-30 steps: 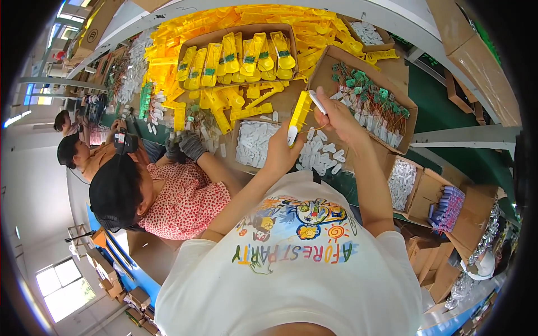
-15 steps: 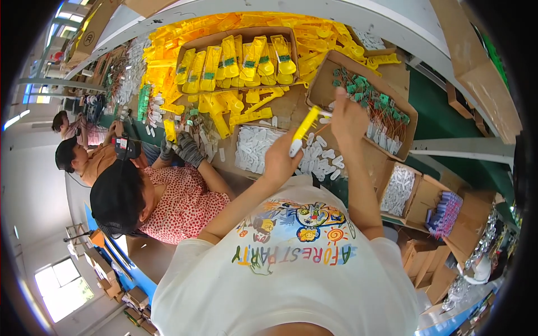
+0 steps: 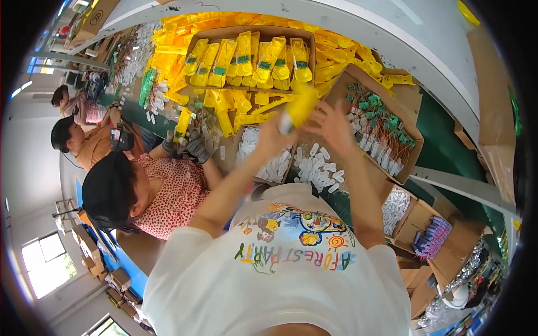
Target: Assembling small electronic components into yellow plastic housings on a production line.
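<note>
My left hand [image 3: 273, 136] is raised over the table and grips a long yellow plastic piece [image 3: 298, 108], which is blurred. My right hand [image 3: 332, 124] is next to it, fingers spread, touching the upper end of the same yellow piece. Below the hands lie small white plastic parts [image 3: 316, 163] on the table. A cardboard box of green-and-white parts [image 3: 380, 124] stands just right of my right hand. A cardboard tray of finished yellow pieces [image 3: 250, 57] sits further back.
A person in a black cap and red patterned shirt [image 3: 159, 193] works at my left with gloved hands [image 3: 188, 147]. Two more people [image 3: 78, 126] sit further left. Loose yellow pieces cover the back of the table. Cardboard boxes [image 3: 417, 224] stand at my right.
Both hands have shifted slightly with the yellow piece. My right hand held a small white part at its tip earlier; now its fingers are spread over the piece's upper end.
</note>
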Tool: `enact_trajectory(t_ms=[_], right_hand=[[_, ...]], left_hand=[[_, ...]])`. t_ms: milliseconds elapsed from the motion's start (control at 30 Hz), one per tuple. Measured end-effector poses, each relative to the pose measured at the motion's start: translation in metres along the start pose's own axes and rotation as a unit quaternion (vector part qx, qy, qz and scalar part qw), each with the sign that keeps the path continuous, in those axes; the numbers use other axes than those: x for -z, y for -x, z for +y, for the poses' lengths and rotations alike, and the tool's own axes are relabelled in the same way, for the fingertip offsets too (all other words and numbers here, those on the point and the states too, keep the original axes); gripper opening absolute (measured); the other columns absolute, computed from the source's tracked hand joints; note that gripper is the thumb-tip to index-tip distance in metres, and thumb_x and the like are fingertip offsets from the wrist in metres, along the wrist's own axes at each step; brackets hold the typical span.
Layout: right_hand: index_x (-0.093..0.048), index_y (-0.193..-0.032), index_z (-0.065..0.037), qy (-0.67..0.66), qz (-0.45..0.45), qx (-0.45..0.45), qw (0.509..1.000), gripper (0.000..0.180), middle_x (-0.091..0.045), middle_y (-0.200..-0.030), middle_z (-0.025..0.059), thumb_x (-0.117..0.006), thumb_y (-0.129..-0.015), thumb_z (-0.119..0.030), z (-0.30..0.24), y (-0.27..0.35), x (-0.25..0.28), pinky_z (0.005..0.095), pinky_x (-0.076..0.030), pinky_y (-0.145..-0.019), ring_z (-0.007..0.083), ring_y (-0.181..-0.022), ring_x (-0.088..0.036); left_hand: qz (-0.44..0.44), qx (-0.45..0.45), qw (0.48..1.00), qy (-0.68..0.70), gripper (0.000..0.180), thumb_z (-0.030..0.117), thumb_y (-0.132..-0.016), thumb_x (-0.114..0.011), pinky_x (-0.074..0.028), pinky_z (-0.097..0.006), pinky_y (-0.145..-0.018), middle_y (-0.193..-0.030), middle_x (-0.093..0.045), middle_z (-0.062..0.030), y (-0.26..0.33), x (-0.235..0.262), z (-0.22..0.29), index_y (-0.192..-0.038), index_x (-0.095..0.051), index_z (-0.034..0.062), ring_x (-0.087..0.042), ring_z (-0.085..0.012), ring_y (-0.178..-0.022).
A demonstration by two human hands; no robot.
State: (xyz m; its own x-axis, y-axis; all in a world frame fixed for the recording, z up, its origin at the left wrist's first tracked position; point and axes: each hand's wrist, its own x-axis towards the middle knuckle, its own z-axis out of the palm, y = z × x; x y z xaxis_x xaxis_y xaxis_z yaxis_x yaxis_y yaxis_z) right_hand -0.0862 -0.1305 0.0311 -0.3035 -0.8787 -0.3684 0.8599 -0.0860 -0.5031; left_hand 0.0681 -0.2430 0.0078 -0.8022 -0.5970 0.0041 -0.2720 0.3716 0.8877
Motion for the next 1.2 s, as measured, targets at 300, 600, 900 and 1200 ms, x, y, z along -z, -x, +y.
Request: enact_trajectory(t_ms=[300,600,900,1200], right_hand=[[-0.061,-0.097,-0.003,0.746,-0.013,0.387,0.542,0.021,-0.064,-0.088,0.016,-0.06,-0.079,-0.013,0.138,-0.121,0.075,0.0394,-0.049,-0.078,0.0307,-0.086,-0.061],[-0.063,-0.099,-0.004,0.532,-0.04,0.165,0.83,0.024,-0.062,-0.075,0.0107,-0.06,-0.084,-0.023,0.118,0.008,0.037,0.0308,-0.048,-0.057,0.0182,-0.068,-0.064],[-0.065,-0.096,-0.006,0.885,0.222,0.105,0.396,0.02,-0.066,-0.084,0.0153,-0.05,-0.083,-0.009,0.085,-0.004,0.15,0.0412,-0.053,-0.055,0.0306,-0.065,-0.065],[-0.066,-0.096,-0.004,0.766,0.13,0.23,0.586,0.021,-0.066,-0.078,0.0119,-0.064,-0.08,-0.016,0.073,0.011,0.098,0.0358,-0.053,-0.063,0.0254,-0.07,-0.065]], left_hand=[[0.379,-0.179,0.783,-0.46,0.05,0.026,-0.08,-0.068,-0.048,-0.034,-0.072,-0.093,-0.061,-0.0189,-0.134,0.071,-0.019,-0.118,-0.048,0.0022,-0.06,-0.0288,-0.08],[0.148,0.251,0.903,0.317,0.017,0.019,-0.088,-0.058,-0.044,-0.023,-0.058,-0.078,-0.056,-0.0024,0.034,-0.034,-0.036,-0.098,-0.053,0.0067,-0.054,-0.0091,-0.066],[-0.004,0.314,0.857,0.408,0.019,0.024,-0.089,-0.055,-0.041,-0.027,-0.044,-0.068,-0.049,-0.002,0.056,-0.033,-0.013,-0.091,-0.046,0.0081,-0.048,-0.0122,-0.049],[-0.001,0.346,0.792,0.502,0.039,0.048,-0.093,-0.038,-0.041,-0.029,-0.047,-0.07,-0.05,-0.0035,0.078,-0.045,-0.01,-0.096,-0.046,0.0093,-0.047,-0.0139,-0.051]])
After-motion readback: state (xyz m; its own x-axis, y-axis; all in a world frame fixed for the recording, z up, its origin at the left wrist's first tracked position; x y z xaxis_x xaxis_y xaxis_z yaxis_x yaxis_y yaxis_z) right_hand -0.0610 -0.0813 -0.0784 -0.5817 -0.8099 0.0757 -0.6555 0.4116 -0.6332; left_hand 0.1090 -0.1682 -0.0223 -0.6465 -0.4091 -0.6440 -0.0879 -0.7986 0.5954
